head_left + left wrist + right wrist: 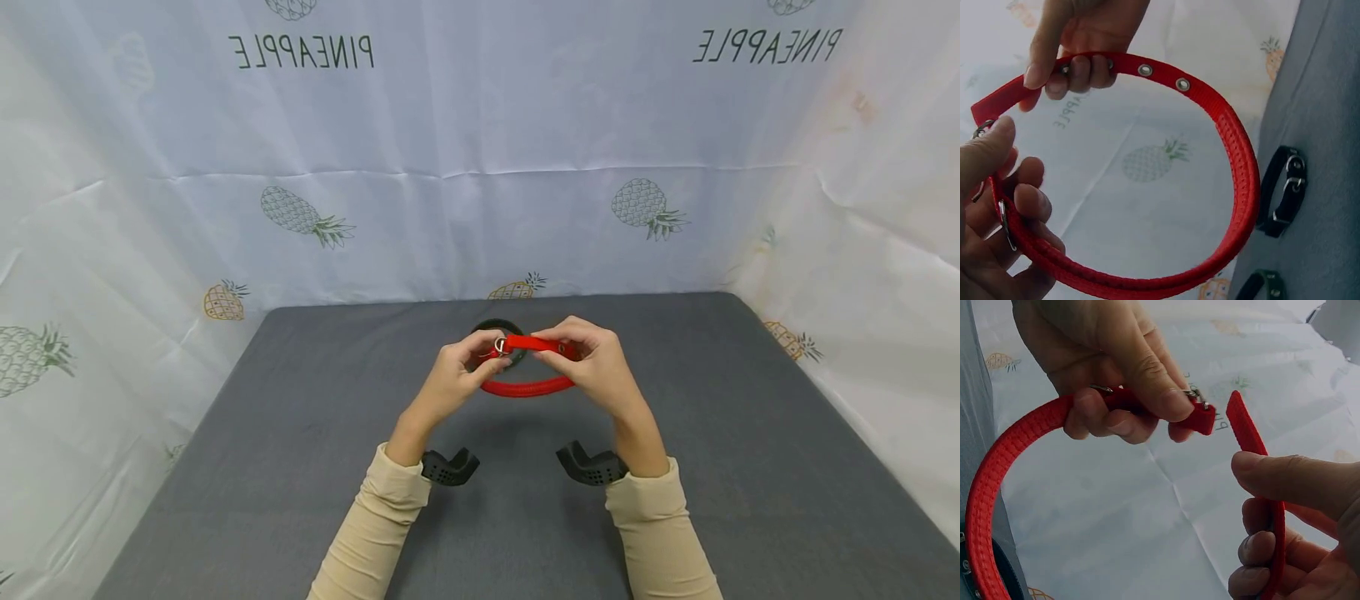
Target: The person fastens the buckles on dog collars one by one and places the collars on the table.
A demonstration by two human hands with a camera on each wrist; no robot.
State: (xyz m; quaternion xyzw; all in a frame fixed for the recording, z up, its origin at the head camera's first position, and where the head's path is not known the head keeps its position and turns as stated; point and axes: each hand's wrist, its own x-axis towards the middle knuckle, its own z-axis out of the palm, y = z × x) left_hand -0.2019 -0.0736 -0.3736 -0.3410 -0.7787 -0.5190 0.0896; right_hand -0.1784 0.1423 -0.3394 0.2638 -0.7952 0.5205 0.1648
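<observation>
A red dog collar hangs in a loop between both hands above the table. My left hand pinches its buckle end, where a metal buckle and a ring show. With thumb and fingers, my right hand grips the other end, a flat strap with metal eyelets. In the right wrist view the strap tip points toward the buckle, with a small gap between them. The padded part of the collar curves round below the hands.
On the grey table behind the hands lies a black collar with a metal buckle. Close by, part of a dark green collar shows. A white curtain printed with pineapples stands behind the table and at its sides.
</observation>
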